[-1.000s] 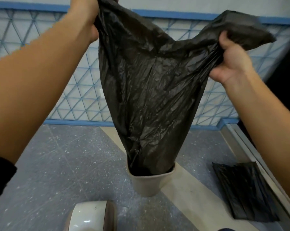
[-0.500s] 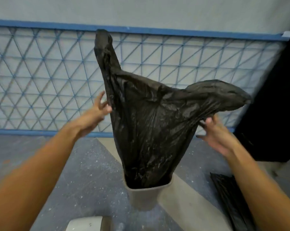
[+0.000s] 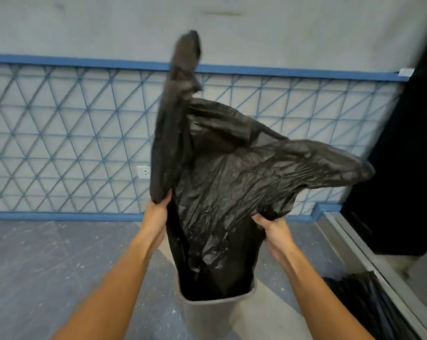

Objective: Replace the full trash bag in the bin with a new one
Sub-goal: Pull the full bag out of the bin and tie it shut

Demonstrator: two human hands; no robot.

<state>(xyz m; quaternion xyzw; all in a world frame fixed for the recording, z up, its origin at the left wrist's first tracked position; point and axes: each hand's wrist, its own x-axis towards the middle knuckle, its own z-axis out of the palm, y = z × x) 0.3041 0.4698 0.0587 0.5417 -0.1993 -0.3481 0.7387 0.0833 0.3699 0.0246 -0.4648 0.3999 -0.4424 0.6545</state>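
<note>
A blue-lattice wall (image 3: 67, 143) is standing behind a grey speckled floor (image 3: 48, 266), and a black bag (image 3: 222, 192) is rising out of the bin (image 3: 207, 312), its lower end sitting inside the rim while two loose flaps are sticking up and out to the right. The left hand (image 3: 156, 214) is closing its fingers around the bag's left edge, and the right hand (image 3: 272, 228) is gripping a fold on its right side. A pile of black bags (image 3: 362, 305) is lying on the floor to the right of the bin.
</note>
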